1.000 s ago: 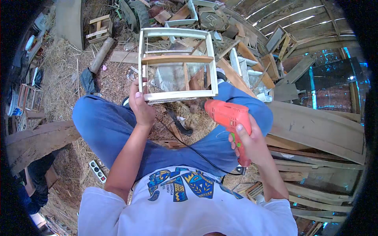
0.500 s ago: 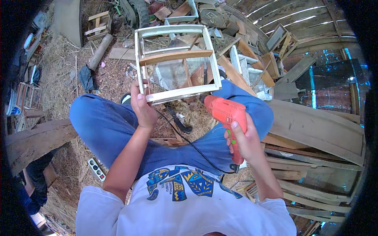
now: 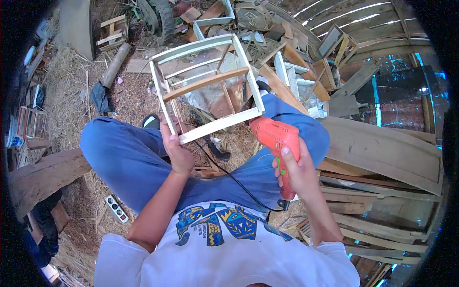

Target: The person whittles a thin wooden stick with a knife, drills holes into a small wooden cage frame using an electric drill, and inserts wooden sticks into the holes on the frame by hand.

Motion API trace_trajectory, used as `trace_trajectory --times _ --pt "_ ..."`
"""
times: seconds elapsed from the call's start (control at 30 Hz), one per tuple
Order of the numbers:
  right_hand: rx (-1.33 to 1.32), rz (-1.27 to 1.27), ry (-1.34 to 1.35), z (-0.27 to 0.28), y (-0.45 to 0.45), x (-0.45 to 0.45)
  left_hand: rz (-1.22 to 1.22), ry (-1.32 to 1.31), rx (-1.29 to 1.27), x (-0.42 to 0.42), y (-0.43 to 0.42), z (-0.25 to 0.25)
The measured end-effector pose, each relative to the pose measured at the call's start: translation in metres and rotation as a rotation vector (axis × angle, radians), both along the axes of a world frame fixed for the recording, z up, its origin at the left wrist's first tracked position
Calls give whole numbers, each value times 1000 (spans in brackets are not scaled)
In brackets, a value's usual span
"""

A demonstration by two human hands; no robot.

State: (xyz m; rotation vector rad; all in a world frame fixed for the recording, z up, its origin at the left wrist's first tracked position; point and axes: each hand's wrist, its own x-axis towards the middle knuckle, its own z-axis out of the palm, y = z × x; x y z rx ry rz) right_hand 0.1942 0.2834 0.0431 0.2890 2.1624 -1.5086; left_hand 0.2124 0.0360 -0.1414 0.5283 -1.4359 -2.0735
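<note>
My left hand (image 3: 176,146) grips the near left corner of a small wooden frame (image 3: 222,125), its fingers wrapped round the wood. The frame is pale, box-like and tilted, with a browner slat (image 3: 205,83) across its middle. In my right hand (image 3: 299,165) is an orange-red corded power drill (image 3: 275,134), held by its handle with the fingers near the green trigger part. The drill's nose points at the frame's near right corner, close to it; whether they touch I cannot tell. A black cord (image 3: 239,182) runs from the handle's base across my lap.
My legs (image 3: 124,150) are bent to both sides below the frame. A power strip (image 3: 116,209) lies on the straw at left. Wood scraps and a tyre (image 3: 162,21) lie ahead. Long boards (image 3: 382,153) are stacked at right, and a plank (image 3: 48,177) lies at left.
The wooden frame has turned anticlockwise and shifted left, its near left corner dropping toward me with my left hand. The drill has stayed almost in place in my right hand.
</note>
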Motion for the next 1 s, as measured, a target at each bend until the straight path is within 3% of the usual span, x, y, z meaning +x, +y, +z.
trace_trajectory --times 0.17,0.33,0.47,0.53,0.57,0.63,0.7,1.0 --pt "4 -28 -11 -8 2 3 -63 -33 41 6 6 3" --pt "-24 -79 15 -13 4 12 16 -204 -197 12 22 5" --pt "-33 -150 40 -19 5 19 -80 -189 -149 15 27 9" --pt "-51 -150 32 -21 4 17 -2 -212 -110 14 32 6" --pt "-61 -197 34 -22 4 17 -5 -222 10 15 38 8" --pt "-45 -179 39 -23 4 15 -29 -220 -166 21 41 -2" --pt "-71 -204 56 -28 7 16 -31 -263 -43 24 42 0" --pt "-115 -225 99 -33 10 22 -14 -258 -84 24 43 0"
